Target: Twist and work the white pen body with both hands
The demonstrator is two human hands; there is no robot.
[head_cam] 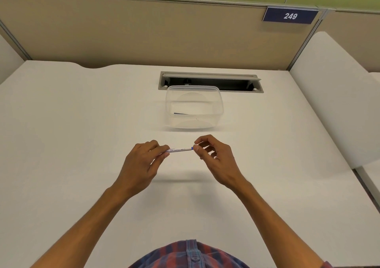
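Office cubicle: white desk (82,123), fabric partition (144,31), number plate 249 (290,15), cable hatch (209,81).

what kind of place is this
Probably an office cubicle or study carrel: a white desk closed in by a beige partition, a numbered plate reading 249, and a cable hatch set into the desk.

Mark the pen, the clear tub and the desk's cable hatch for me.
pen (180,150), head view, middle of the white barrel.
clear tub (194,121), head view, near wall.
cable hatch (209,75), head view, raised grey lid.
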